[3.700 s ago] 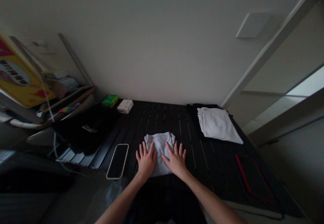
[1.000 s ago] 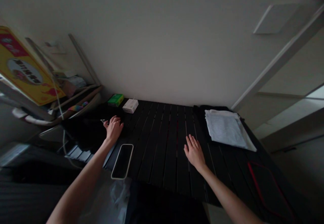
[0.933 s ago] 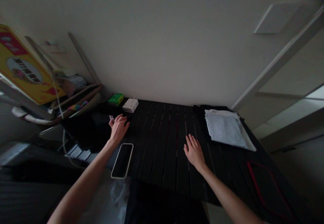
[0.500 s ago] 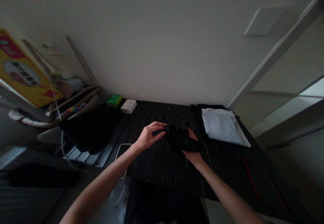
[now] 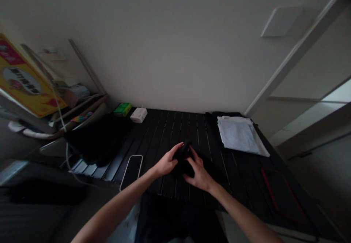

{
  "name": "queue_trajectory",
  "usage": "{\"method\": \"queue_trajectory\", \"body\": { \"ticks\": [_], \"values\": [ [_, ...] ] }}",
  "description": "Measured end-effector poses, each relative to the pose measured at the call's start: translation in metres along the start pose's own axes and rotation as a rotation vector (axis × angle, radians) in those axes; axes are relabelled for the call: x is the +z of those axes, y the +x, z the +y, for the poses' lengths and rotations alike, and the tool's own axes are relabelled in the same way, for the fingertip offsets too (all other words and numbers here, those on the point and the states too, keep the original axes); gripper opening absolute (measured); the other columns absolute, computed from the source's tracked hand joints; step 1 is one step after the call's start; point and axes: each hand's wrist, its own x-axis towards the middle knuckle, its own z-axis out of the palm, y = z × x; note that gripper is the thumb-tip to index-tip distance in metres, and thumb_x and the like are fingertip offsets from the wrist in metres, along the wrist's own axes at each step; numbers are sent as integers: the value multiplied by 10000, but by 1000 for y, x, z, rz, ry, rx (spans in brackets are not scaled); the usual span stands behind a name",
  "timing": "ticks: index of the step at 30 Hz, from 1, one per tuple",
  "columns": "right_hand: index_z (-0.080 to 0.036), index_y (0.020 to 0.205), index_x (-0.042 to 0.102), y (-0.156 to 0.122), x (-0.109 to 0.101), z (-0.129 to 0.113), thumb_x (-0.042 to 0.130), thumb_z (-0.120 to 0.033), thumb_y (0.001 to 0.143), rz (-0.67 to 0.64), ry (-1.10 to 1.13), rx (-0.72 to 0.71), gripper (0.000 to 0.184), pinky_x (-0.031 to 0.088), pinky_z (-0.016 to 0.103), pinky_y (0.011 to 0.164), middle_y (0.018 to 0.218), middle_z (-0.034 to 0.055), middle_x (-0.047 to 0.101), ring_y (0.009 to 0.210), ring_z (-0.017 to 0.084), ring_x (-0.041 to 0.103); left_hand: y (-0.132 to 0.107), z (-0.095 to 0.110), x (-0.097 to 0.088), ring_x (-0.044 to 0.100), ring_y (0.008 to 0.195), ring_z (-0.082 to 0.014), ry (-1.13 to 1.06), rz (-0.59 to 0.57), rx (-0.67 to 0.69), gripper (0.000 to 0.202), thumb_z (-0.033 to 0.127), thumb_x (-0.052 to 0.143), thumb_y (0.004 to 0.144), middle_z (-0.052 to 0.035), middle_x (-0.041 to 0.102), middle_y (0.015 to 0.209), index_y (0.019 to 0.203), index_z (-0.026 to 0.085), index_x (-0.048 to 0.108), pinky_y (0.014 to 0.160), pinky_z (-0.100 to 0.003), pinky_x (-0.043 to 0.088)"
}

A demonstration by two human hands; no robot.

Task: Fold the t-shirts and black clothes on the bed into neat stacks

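Observation:
A black piece of cloth [image 5: 183,160] lies bunched on the dark slatted table [image 5: 164,133], near its front edge. My left hand [image 5: 167,162] grips the cloth's left side with curled fingers. My right hand [image 5: 199,175] rests on the cloth's right side, fingers pressed onto it. The cloth is hard to tell from the dark table in the dim light, and its outline is unclear.
A phone [image 5: 131,167] lies face up left of my hands. A stack of folded white cloth [image 5: 240,135] sits at the back right on dark fabric. A white box [image 5: 138,115] and green box [image 5: 122,108] stand by the wall. A black bag [image 5: 95,140] and cluttered shelf [image 5: 55,104] fill the left.
The white cloth I pressed flat is gone from the middle. My left hand fetched a black cloth from the left, and both hands have brought it down toward the table's front.

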Motion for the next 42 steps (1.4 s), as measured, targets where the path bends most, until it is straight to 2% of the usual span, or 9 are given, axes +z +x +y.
{"method": "queue_trajectory", "body": {
  "ticks": [4,11,18,24,28,32,36,38,42],
  "values": [
    [-224,1081,619,-1,-12,7,601,-288,797,-93,61,14,292,423,427,972,1142,78,638,1124,242,567,-8,-9,-13,365,1361,-190,79,-21,47,873,-18,359,588,-37,455,1443,1424,231,380,1181,-457,191],
    [-211,926,682,5,-6,15,530,-267,857,359,6,44,177,452,447,925,1026,87,706,1010,245,635,-15,-25,-27,428,1321,-176,203,75,36,815,-11,349,582,-37,516,1389,1357,210,466,1156,-439,274],
    [-193,849,688,7,-60,33,530,-337,876,660,-46,171,215,528,366,798,907,84,709,839,216,662,-31,-30,-81,522,1238,-184,472,297,-132,759,-23,343,599,-57,599,1293,1314,168,510,1091,-403,378],
    [-199,802,677,-20,-81,56,542,-367,861,566,-54,194,222,542,349,747,904,77,702,806,215,663,-57,-19,-94,644,1042,-178,461,45,-150,690,-1,361,551,4,707,1087,1132,226,657,931,-300,499],
    [-200,747,659,3,-92,72,510,-332,863,488,-196,171,230,460,457,892,847,67,707,778,227,655,-31,-18,-99,672,942,-187,593,72,-160,591,16,375,590,-1,731,963,1039,224,699,854,-282,517],
    [-170,989,651,70,-108,79,405,-266,895,600,-409,210,280,191,607,1056,1095,115,668,1034,272,599,38,-21,-113,582,1134,-225,796,441,-152,582,35,385,733,-103,641,1209,1278,157,550,994,-373,429],
    [-141,1349,443,113,-91,80,462,-339,869,576,-519,272,520,139,689,1015,1516,210,248,1321,403,327,87,-28,-92,301,1365,-326,936,713,-163,660,100,431,811,-174,304,1511,1455,129,288,1080,-539,264],
    [-170,1341,461,110,-63,81,471,-330,853,448,-517,221,514,189,669,1015,1528,178,242,1365,402,237,92,-39,-64,270,1373,-316,931,596,-123,609,107,432,827,-147,323,1504,1427,159,344,1080,-529,257],
    [-245,1305,510,76,0,86,471,-147,759,67,-455,103,555,293,567,1017,1473,99,381,1365,328,245,77,-68,-4,298,1330,-302,895,127,-93,450,115,455,827,-92,496,1363,1249,242,545,1047,-542,273]
  ]
}}
